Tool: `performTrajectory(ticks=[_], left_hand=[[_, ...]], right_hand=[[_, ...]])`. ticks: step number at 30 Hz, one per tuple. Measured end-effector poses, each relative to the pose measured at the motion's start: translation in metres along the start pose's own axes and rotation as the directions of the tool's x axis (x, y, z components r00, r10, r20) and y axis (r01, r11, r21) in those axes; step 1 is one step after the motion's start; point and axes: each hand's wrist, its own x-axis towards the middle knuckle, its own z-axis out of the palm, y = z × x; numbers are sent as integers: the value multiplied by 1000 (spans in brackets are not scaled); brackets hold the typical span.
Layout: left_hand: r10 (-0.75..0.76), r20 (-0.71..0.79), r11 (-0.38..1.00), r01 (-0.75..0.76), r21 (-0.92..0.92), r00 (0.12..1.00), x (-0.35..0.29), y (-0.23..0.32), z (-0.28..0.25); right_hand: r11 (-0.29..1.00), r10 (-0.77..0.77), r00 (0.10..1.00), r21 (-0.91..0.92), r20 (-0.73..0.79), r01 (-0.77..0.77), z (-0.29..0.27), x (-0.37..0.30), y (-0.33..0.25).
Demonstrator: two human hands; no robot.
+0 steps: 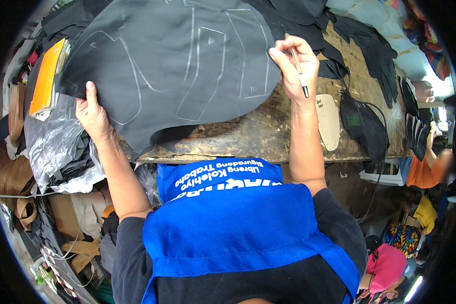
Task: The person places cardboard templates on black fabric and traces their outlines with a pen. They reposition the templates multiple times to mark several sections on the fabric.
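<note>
The smooth, curvy black sheet [162,61] carries thin white outlines [198,53], above the near edge of the wooden table [238,141]. Left hand [92,112] and right hand [300,66] pinch its sides; the right also holds a pen [300,73].

Tabletop [261,131] beside the black sheet [157,61] is passable; farther right, black scraps [361,124] obstruct.

Here are the person's two hands [93,112] [307,67], one pen [296,60], one marked sheet [159,63], one orange book [46,81].
</note>
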Motion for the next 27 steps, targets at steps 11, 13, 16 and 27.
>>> performTrajectory(ticks=[11, 13, 16, 27], left_hand=[[-301, 202, 928, 335, -161, 932, -28, 9, 43], [-281, 301, 902, 358, -241, 911, -29, 8, 49], [-281, 349, 894, 376, -244, 894, -30, 6, 51], [-291, 398, 850, 426, -310, 870, -30, 6, 48]], right_hand=[[994, 9, 990, -104, -139, -23, -54, -12, -18], [992, -7, 989, -124, -149, -12, -62, -11, -26], [994, -33, 988, -111, -152, 16, -69, -12, -37], [979, -69, 987, -201, -146, 39, -68, -35, -54]])
